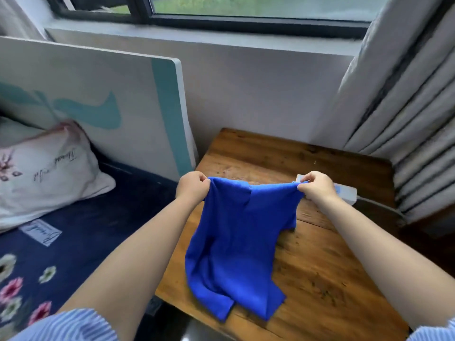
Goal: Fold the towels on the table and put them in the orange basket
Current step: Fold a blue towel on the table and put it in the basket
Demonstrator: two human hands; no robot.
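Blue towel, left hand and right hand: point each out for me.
blue towel [236, 242], head view, middle of the hanging cloth.
left hand [193, 187], head view, back of hand.
right hand [317, 187], head view, back of hand.

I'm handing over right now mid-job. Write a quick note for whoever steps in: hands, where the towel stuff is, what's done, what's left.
Left hand pinches one top corner of the blue towel; right hand pinches the other.
The towel hangs stretched between the hands, its lower part bunched on the wooden table.
A small white box lies on the table behind the right hand.
Done: towel picked up and spread by its corners. No fold made yet.
Left: fold it and put it in the orange basket, which is not in view. No other towels show.
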